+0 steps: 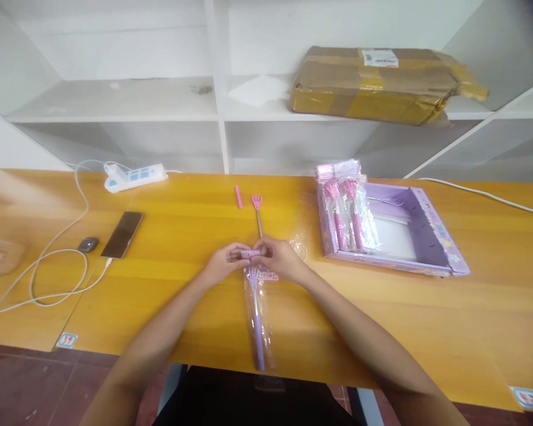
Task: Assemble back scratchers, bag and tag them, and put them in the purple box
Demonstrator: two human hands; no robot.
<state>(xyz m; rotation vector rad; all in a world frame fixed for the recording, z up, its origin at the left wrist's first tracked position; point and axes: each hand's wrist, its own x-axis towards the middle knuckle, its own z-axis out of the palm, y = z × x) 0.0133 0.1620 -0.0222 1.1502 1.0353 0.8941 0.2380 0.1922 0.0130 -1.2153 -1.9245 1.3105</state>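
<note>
My left hand (226, 262) and my right hand (279, 258) meet near the middle of the table, both pinching a small purple printed header card (250, 254) by its sides. Below the card, a purple back scratcher (256, 319) in a clear plastic sleeve (267, 331) points toward me, claw end at my fingers. Part of another printed card (269, 276) shows under my right hand. Just beyond my hands lies an unwrapped pink back scratcher (257, 207) with a metal rod, its lower end hidden by them. A short pink tube (238, 196) rests to its left.
On the right stands an open purple display box (439, 236) holding several bagged pink back scratchers (344, 219). To the left are a phone (122, 235) on a white cable, a black mouse (88, 244) and a power strip (135, 176). A taped carton (373, 86) sits on the shelf behind.
</note>
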